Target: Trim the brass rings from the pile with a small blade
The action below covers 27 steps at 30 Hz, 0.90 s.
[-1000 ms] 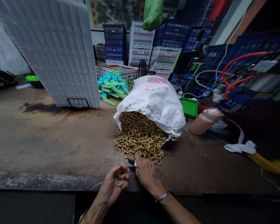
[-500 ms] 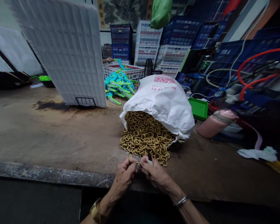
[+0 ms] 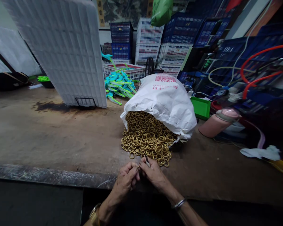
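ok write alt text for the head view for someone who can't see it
A person's left hand and right hand sit close together at a brown worktop's near edge, the left pinching what looks like a gold ring, the right holding a slim dark-ended tool. Just beyond, gold rings spill from a white sack; a ribbed panel stands to the left, stacked crates behind.

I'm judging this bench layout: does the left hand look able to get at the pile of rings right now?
Probably yes: the left hand is near the pile of rings spilling from the sack, and nothing seems to block the way, though the hand looks busy pinching a small gold piece.
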Tool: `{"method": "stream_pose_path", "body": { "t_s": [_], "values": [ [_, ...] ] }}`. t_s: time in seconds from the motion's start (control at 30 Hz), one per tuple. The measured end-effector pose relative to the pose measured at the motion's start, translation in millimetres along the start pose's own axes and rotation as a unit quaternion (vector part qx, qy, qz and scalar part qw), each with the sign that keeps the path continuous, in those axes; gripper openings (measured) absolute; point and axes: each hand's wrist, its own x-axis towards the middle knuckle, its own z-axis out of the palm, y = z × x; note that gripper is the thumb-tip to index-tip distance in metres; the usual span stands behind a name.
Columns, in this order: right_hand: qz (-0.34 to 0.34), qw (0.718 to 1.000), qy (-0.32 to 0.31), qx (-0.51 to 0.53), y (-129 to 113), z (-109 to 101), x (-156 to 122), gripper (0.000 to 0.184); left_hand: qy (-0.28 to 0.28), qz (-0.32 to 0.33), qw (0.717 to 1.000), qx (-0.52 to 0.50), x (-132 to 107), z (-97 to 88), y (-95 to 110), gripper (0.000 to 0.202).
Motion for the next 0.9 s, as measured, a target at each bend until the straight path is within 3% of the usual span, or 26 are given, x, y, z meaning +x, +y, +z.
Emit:
{"method": "stream_pose_path", "body": {
  "t_s": [0.2, 0.3, 0.4, 0.53, 0.77, 0.9],
  "values": [
    [-0.004, 1.0, -0.017, 0.008, -1.4, -0.6, -0.6, 0.024, -0.009, 0.002, 0.997, -0.078, -2.1, -0.3, -8.7, 0.025],
    [-0.026, 0.999, -0.003, -0.034, 0.9, -0.2, -1.8, 0.022, 0.005, 0.006, 0.996, -0.088, -3.2, -0.3, -9.9, 0.025],
    [-0.068, 0.988, 0.006, -0.141, 5.7, 1.1, -5.6, 0.018, 0.017, 0.019, 0.996, -0.084, -3.4, -1.1, -8.8, 0.027],
    [-0.117, 0.959, -0.03, -0.257, 12.3, 3.4, -11.3, 0.018, 0.018, 0.038, 0.997, -0.069, -2.6, -2.6, -8.9, 0.029],
    [-0.109, 0.945, -0.045, -0.305, 6.0, 4.3, -14.1, 0.024, 0.024, 0.06, 0.998, -0.013, -3.3, -3.8, -6.6, 0.031],
    [-0.117, 0.945, -0.103, -0.289, -1.1, 2.1, -14.4, 0.022, 0.006, 0.1, 0.995, 0.01, -7.7, -4.9, -2.7, 0.032]
  ]
}}
